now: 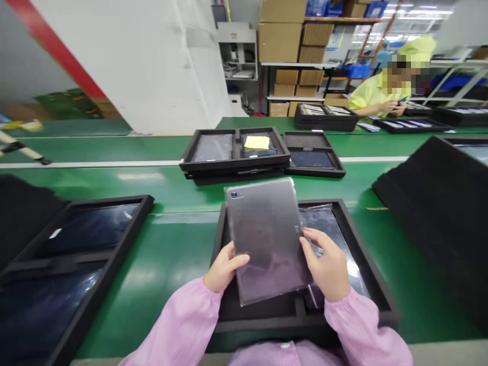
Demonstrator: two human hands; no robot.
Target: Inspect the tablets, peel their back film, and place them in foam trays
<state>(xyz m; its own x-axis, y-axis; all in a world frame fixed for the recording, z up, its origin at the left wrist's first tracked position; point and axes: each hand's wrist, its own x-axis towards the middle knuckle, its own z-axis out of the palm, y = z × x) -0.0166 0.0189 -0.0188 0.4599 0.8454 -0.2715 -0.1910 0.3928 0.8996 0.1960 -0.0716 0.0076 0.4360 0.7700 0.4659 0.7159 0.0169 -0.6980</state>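
Note:
I hold a grey tablet (267,234) in a clear plastic sleeve, back side up with its camera at the upper left, above a black foam tray (366,264) right in front of me. My left hand (224,267) grips the tablet's left edge, thumb on top. My right hand (324,264) holds its right edge, fingers curled against it. A second bagged tablet (335,239) lies in the tray's right compartment, partly hidden under the held one. Both my sleeves are pink.
Another black tray (76,254) with dark tablets sits at my left. Stacked trays (236,152), one bearing a yellow note (256,142), lie across the green belt (171,249). Black foam (438,203) rises at right. A person in yellow (385,91) works at the back right.

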